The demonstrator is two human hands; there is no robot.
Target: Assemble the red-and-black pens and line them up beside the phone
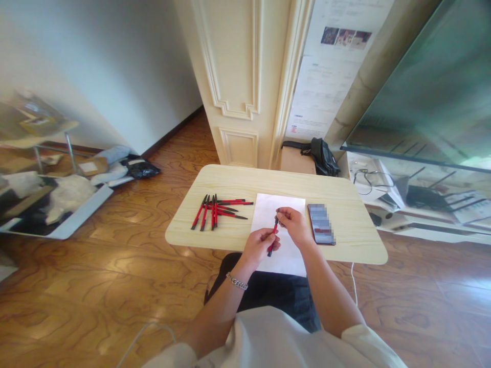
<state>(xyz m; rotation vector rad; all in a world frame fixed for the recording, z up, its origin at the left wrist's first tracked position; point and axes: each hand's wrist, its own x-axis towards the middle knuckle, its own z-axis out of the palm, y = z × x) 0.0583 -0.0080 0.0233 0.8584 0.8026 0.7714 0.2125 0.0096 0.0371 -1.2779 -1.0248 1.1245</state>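
Over a white sheet of paper point(284, 259), a red and black pen point(274, 228) is held tilted between my two hands. The fingers of my left hand point(261, 246) are wrapped round its red barrel. Higher up, my right hand point(293, 225) pinches the black end of the same pen; its fingertips partly hide that end. To the left lies a group of several red and black pens point(213, 210), some side by side and others crossing underneath. A phone point(321, 225) with a blurred screen rests just right of the paper.
The pale wooden table point(353, 220) has rounded corners. Behind it stand a cream panelled pillar point(233, 87) and a black bag point(324, 156) on a box. At far left, a low tray point(72, 220) of packing material sits on the wooden floor point(126, 276). A white cable point(353, 283) hangs at right.
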